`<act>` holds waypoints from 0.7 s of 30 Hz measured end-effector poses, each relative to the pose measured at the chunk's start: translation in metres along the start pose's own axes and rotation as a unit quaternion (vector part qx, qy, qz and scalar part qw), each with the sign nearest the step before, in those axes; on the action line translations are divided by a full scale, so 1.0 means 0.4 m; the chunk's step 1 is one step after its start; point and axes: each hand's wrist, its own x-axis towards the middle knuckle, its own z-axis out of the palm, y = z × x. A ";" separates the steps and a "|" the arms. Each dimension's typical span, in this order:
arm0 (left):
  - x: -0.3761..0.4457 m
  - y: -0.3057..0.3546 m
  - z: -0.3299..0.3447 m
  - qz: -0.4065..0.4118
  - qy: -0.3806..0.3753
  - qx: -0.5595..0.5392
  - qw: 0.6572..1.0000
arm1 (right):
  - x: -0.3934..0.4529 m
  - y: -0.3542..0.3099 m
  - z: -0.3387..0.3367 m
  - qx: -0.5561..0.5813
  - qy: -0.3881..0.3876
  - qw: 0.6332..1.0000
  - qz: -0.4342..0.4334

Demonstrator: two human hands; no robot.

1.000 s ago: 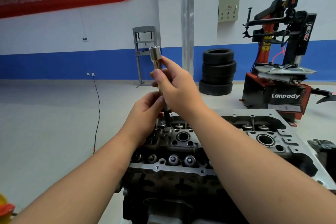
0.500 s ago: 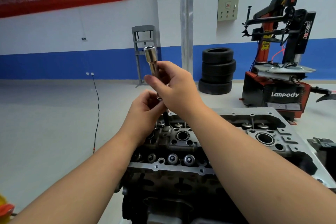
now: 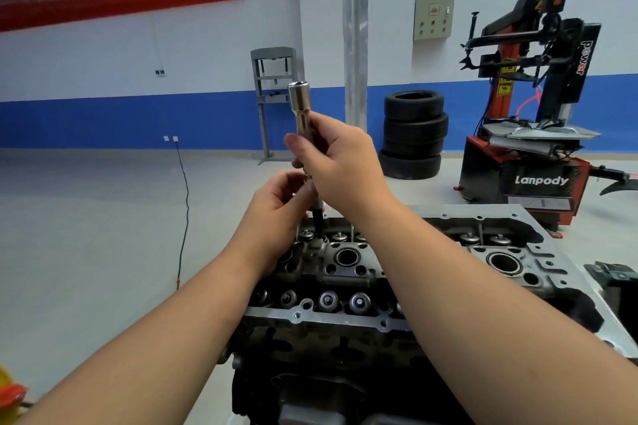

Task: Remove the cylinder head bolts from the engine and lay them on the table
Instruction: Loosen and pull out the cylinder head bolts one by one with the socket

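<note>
Head view: we judge a bolt (image 3: 317, 217) mid-extraction; right hand (image 3: 340, 162) grips socket (image 3: 299, 102), left hand (image 3: 276, 207) pinches shank; next, lift straight.

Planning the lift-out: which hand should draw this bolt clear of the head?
Right hand: it grips the socket extension high up; left hand only pinches low near the cylinder head.

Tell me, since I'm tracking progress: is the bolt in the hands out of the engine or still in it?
Partly in: its dark shank still enters the cylinder head, gripped by left hand and right hand.
</note>
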 end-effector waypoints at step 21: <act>-0.004 0.009 -0.003 0.008 0.005 0.013 1.000 | -0.010 0.001 0.009 0.004 -0.035 0.999 0.015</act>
